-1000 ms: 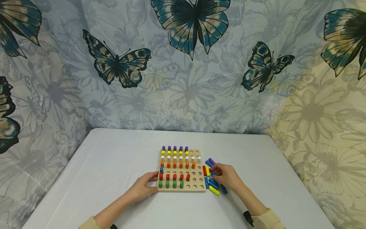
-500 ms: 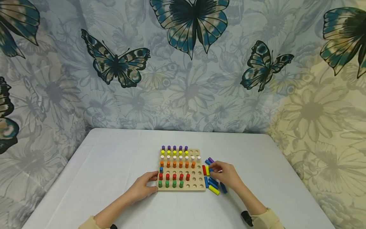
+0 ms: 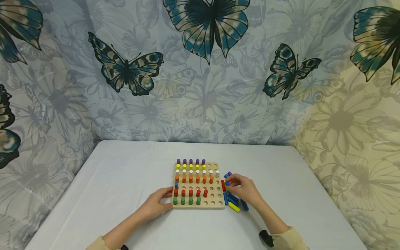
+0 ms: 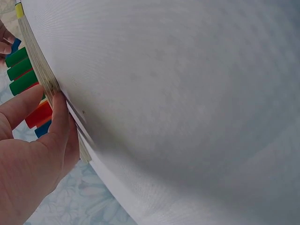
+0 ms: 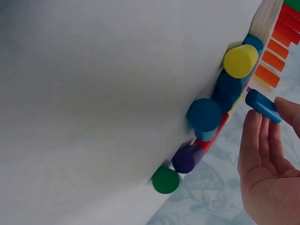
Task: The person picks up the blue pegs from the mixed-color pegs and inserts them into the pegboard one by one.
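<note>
A wooden peg board (image 3: 215, 208) lies on the table, with rows of purple, yellow, white, orange, red and green pegs standing in it. One blue peg (image 3: 176, 185) stands at the left end of an otherwise bare row. My left hand (image 3: 155, 204) holds the board's left edge, thumb by the near corner; the left wrist view shows its fingers (image 4: 60, 117) against the wood. Beyond the board's right edge, my right hand (image 3: 246, 189) pinches a blue peg (image 5: 263, 105) between thumb and fingertips, raised above the loose pegs.
Loose pegs lie along the board's right side, among them blue pegs (image 3: 233, 199), a yellow peg (image 3: 233, 207) and a red peg (image 3: 223, 185). A purple peg (image 5: 186, 158) and a green peg (image 5: 166, 181) show in the right wrist view. White cloth covers the table (image 3: 134, 166).
My right hand has lifted slightly and shifted left toward the board with a blue peg in its fingertips. The left hand stays at the board's edge.
</note>
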A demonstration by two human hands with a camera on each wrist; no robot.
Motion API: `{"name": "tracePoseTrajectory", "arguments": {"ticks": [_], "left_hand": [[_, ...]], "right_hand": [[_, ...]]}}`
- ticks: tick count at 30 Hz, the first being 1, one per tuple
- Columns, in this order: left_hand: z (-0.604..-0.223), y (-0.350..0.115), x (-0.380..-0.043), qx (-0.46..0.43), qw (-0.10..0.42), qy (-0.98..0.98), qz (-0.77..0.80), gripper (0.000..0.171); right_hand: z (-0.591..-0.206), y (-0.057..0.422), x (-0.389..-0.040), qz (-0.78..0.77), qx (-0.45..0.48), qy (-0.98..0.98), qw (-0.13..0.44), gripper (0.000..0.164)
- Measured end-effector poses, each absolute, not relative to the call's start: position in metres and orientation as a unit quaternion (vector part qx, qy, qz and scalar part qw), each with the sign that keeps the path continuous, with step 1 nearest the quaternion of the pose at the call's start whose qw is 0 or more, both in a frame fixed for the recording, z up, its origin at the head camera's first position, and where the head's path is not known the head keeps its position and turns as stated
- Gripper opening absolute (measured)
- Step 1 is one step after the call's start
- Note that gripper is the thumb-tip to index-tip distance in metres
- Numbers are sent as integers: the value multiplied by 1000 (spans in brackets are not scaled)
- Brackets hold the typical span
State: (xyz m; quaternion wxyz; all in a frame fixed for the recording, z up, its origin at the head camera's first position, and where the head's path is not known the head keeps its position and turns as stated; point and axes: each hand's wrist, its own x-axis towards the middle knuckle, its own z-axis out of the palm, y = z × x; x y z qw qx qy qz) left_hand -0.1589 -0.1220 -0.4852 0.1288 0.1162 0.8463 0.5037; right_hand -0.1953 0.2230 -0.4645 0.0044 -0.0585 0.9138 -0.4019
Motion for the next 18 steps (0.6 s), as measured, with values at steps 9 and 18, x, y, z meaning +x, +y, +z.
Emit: {"name": "tracePoseTrajectory", "arguments": {"ticks": [9, 18], "left_hand": [[-485, -122, -159, 120, 129, 844, 507, 64], [-485, -122, -159, 116, 130, 845, 506, 65]], "right_hand": [[-461, 211, -199, -442, -33, 896, 19, 17], [-455, 199, -197, -475, -42, 879, 26, 20]]}}
